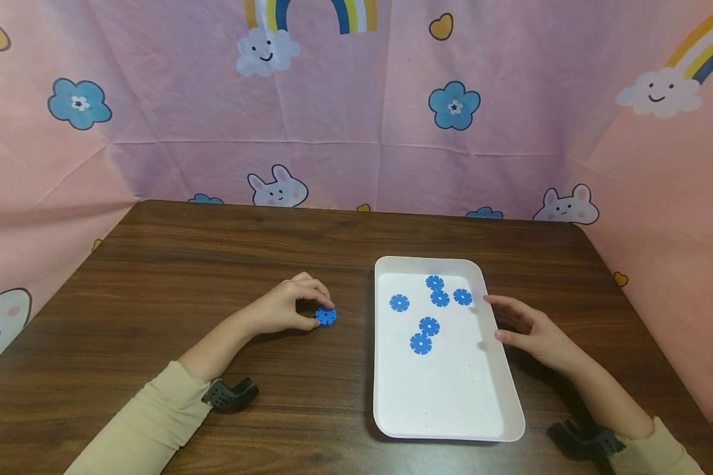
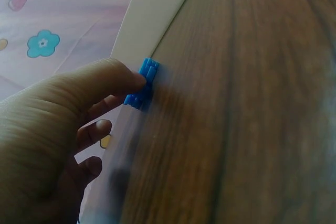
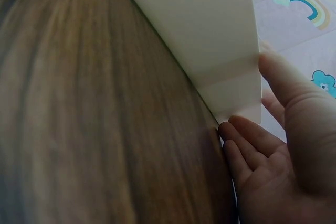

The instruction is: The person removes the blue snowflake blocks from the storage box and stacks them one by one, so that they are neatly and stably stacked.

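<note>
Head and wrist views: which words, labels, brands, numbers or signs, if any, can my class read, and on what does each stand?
None: no readable text in any view.
White tray, blue notched discs, wood-grain table: no lettering shows.
Cartoon backdrop: printed pictures only.
Black wrist mounts: any marking would be too small to read.

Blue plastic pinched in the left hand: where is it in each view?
Head: the blue plastic is just left of centre, below mid-height, at the left hand's fingertips.
Left wrist: slightly left of centre, a little above mid-height.
Right wrist: not in it.
Shared landmark: the white tray, only partly shown in both wrist views.
</note>
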A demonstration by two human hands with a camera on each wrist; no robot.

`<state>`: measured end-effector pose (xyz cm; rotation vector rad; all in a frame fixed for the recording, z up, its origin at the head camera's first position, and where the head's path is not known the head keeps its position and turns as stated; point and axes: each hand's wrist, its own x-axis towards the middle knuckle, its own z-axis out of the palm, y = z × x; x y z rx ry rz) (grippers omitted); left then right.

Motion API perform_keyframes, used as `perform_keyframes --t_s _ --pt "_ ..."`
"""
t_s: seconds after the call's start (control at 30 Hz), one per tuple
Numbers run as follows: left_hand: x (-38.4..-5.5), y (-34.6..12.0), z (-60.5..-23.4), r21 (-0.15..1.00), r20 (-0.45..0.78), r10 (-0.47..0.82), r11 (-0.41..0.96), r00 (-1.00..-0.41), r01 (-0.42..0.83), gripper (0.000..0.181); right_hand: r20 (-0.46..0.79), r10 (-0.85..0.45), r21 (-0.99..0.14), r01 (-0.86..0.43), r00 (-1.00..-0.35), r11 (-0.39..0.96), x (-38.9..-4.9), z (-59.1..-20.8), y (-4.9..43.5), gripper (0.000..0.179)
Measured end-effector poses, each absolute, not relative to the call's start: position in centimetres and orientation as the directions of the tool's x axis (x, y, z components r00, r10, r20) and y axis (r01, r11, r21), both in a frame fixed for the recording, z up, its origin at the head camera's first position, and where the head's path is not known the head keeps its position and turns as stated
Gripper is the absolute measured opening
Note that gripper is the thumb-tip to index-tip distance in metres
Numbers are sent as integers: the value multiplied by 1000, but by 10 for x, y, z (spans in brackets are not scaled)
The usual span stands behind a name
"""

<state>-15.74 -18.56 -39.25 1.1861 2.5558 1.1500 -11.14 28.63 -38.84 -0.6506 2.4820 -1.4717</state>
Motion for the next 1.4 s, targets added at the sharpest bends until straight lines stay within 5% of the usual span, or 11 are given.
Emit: perform_keyframes --t_s 0.67,1.4 --pt "-157 -183 -389 695 241 682 375 -691 613 33 71 -451 -862 -283 -890 422 -113 -391 288 58" --pt "-136 -99 -357 627 356 742 261 -568 734 42 52 -440 -862 -263 -896 434 -113 -391 289 59"
